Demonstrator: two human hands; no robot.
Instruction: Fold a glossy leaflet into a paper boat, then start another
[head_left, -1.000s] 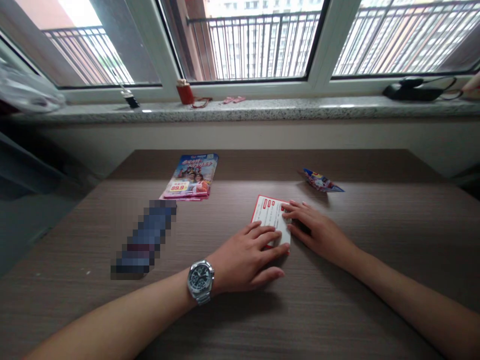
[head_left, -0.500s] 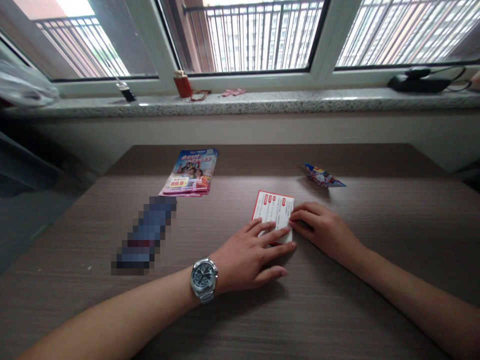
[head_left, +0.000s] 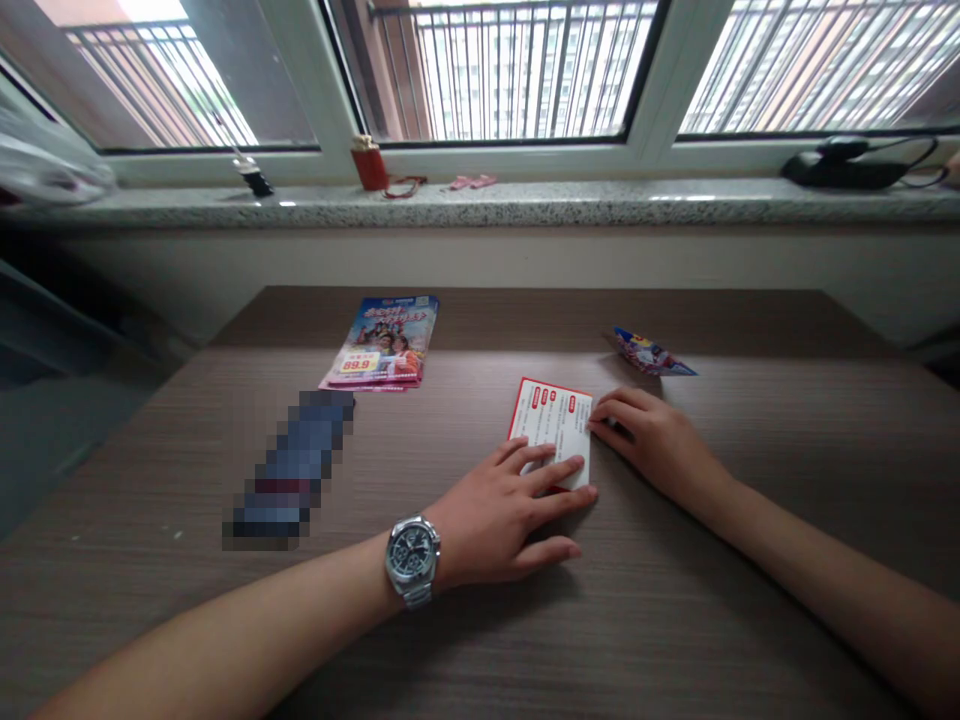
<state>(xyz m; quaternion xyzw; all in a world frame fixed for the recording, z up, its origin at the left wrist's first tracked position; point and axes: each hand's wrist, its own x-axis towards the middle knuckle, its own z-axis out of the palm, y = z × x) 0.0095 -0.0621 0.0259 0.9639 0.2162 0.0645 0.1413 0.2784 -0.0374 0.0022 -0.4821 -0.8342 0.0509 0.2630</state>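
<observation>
A white folded flyer (head_left: 554,420) with red borders and small red labels lies on the table in front of me. My left hand (head_left: 517,505), with a metal watch (head_left: 412,553) on the wrist, rests flat over its lower part, fingers spread. The right edge of the flyer is touched by my right hand (head_left: 649,430), whose fingertips are drawn together there. Farther back on the right stands another folded flyer (head_left: 651,354), colourful and partly raised off the table. A stack of printed flyers (head_left: 386,340) lies at the back left.
A blurred dark blue rectangular object (head_left: 292,465) is on the table (head_left: 465,650) to the left. Along the stone windowsill (head_left: 585,205) are a red container (head_left: 368,165) with a cord, small pink items (head_left: 472,182), a small dark bottle-like item (head_left: 253,178) and a black device (head_left: 847,170) with a cable.
My right hand has slid slightly away from me along the right edge of the folded flyer. My left hand keeps its place on the flyer. The view has shifted a little.
</observation>
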